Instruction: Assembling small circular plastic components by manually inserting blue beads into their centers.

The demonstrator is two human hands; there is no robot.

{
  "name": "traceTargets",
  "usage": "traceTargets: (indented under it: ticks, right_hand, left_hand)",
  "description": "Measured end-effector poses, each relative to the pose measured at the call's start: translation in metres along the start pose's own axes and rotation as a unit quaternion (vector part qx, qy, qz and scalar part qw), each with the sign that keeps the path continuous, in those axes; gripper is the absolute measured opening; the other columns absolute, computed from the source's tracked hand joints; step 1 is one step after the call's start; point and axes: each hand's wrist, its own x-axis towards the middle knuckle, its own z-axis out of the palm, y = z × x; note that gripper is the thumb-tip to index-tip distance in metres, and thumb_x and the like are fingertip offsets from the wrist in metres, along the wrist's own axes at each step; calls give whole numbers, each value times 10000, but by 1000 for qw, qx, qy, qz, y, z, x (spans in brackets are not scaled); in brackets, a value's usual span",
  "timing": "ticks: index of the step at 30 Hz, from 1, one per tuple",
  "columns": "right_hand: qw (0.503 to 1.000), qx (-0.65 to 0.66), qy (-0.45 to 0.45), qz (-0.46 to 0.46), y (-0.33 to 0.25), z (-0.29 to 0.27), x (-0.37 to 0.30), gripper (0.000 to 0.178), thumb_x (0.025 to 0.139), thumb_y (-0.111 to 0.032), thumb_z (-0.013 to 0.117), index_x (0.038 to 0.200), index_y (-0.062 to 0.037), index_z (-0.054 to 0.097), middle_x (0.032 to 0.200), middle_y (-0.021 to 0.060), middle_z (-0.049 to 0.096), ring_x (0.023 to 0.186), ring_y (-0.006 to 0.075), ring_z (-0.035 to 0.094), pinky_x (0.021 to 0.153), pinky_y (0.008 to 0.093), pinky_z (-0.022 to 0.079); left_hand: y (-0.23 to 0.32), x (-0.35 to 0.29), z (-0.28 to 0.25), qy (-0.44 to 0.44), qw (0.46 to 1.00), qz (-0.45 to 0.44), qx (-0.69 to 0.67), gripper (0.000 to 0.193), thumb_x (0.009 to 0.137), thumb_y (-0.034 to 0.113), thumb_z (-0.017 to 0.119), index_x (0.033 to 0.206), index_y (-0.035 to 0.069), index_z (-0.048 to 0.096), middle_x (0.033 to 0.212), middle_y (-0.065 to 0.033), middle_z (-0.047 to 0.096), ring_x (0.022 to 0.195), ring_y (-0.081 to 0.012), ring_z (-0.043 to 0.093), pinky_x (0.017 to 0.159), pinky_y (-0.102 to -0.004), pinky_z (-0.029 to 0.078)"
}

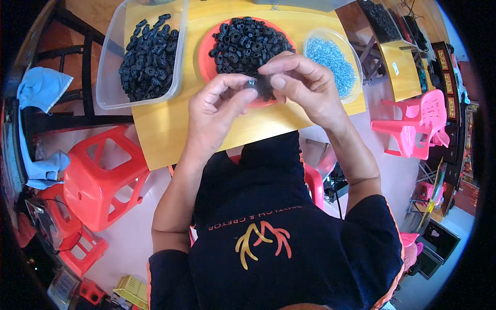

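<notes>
My left hand point(219, 106) is pinched, thumb against forefinger, around a small shiny piece point(251, 81) too little to make out fully. Facing it, my right hand point(305, 85) grips a small black plastic part point(264, 82), which is blurred and partly covered by the fingers. Both hands meet above the near rim of a round red tray point(205, 57) heaped with black plastic parts point(248, 44). Right of the tray, a clear plastic tub point(356, 72) contains many tiny pale-blue shiny pieces point(330, 62).
A clear bin point(106, 77) on the table's left carries black ribbed parts point(150, 62). The yellow table point(170, 137) ends just before my body. Red stools point(88, 175) stand on the floor at left, a pink chair point(418, 121) at right. Another yellow table point(400, 72) lies beyond.
</notes>
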Motion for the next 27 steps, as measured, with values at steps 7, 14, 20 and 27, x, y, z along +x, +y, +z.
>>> traceTargets:
  ticks: [7, 14, 20, 27]
  right_hand:
    - [886, -377, -29, -268, -2, -2, 6, 203, 772, 15, 671, 967, -41, 690, 866, 83, 588, 816, 220, 596, 666, 302, 488]
    - [877, -393, -38, -273, -4, -1, 5, 207, 747, 6, 680, 947, -50, 677, 874, 93, 577, 802, 242, 614, 670, 330, 525]
    - [879, -389, -38, -274, -4, -1, 2, 194, 750, 8, 680, 937, -43, 672, 860, 96, 571, 794, 246, 613, 663, 332, 525]
    - [910, -340, -20, -238, 1, -3, -3, 168, 781, 8, 659, 944, -29, 677, 872, 99, 604, 825, 221, 595, 674, 312, 510]
  left_hand:
    - [4, -2, 1, 10, 1000, 9, 19, 153, 870, 50, 668, 1017, 12, 648, 829, 8, 629, 674, -33, 540, 592, -188, 451]
    - [2, -3, 4, 9, 1000, 10, -10, 130, 865, 36, 667, 991, 10, 654, 787, 11, 619, 651, -38, 539, 586, -189, 446]
    - [0, -6, 2, -10, 999, 41, 20, 138, 851, 3, 665, 988, -8, 648, 836, -16, 617, 695, -55, 557, 614, -204, 456]
    - [5, -5, 3, 11, 991, 84, 106, 156, 831, -33, 669, 985, -13, 653, 877, -38, 626, 768, -81, 587, 686, -218, 474]
